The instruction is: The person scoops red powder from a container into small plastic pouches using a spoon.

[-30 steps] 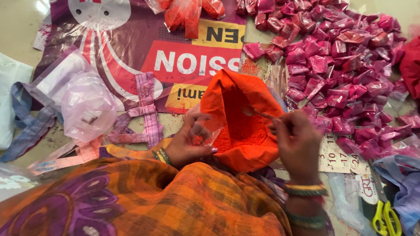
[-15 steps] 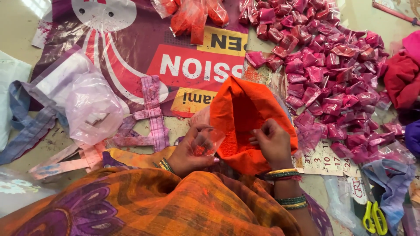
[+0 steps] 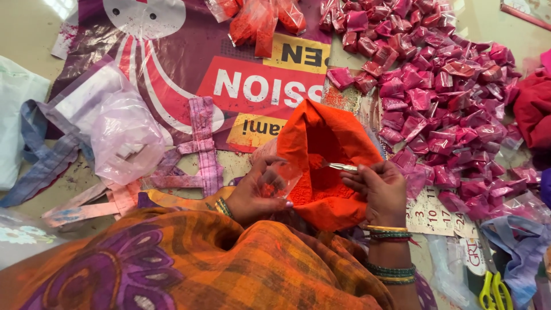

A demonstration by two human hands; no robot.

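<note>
Spoon (image 3: 336, 166) of orange powder (image 3: 327, 189) over small pouch (image 3: 275, 181).

Yellow-handled scissors (image 3: 492, 291) cut off at btm edge — metal spoon (image 3: 338, 166) bowl buried in orange powder, contents not visible.

— What's that in your left hand (image 3: 252, 192)?

— A small clear plastic pouch (image 3: 279, 179), thin, glossy and crinkled. My right hand's fingers (image 3: 359, 175) pinch a metal spoon (image 3: 338, 166), smooth and shiny.

— And the orange heap?

— Dry matt orange powder (image 3: 327, 192), fine-grained, in a soft bag (image 3: 330, 135) stained the same orange.

— The pink pile far right?

— Glossy plastic packets (image 3: 442, 109), wrinkled, catching light. Under everything lies a printed sheet (image 3: 172, 63), slick-looking and dusted with powder. My lap cloth (image 3: 189, 264) is woven and matt.
</note>
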